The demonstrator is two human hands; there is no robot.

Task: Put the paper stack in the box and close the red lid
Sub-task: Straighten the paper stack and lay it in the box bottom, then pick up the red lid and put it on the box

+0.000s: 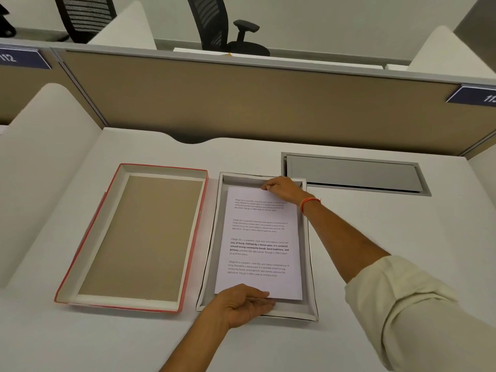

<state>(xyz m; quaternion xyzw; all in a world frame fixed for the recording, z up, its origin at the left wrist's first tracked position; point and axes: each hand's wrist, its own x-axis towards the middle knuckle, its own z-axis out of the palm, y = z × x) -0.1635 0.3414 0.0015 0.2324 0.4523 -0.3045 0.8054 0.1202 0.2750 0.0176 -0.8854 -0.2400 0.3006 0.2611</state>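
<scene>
On the left of the white tabletop point(349, 264) the red lid point(131, 237) lies upside down, its brown inside facing up and its red rim showing along the edges. Its long axis runs from the near edge away toward the partition, leaning slightly right at the far end. Just right of it, nearly touching at the far corners, sits the box point(308, 264), an open white tray with grey inner walls, long axis running the same way. The paper stack point(259, 248) lies inside the box, printed side up, lengthwise with the box, the text reading from the person's side; a grey strip of box floor shows around it. The left hand point(241, 304) rests at the near short edge, fingers point(261, 304) pressed together under the sheet's lower edge with the thumb on top, pinching the paper. The right hand point(281, 187) reaches to the far short edge, fingers curled down onto the top of the stack; an orange thread point(307, 202) circles that wrist. Farther right a grey cable hatch point(354, 173) is set into the tabletop, apart from the box. Behind runs a beige partition point(255, 103).
</scene>
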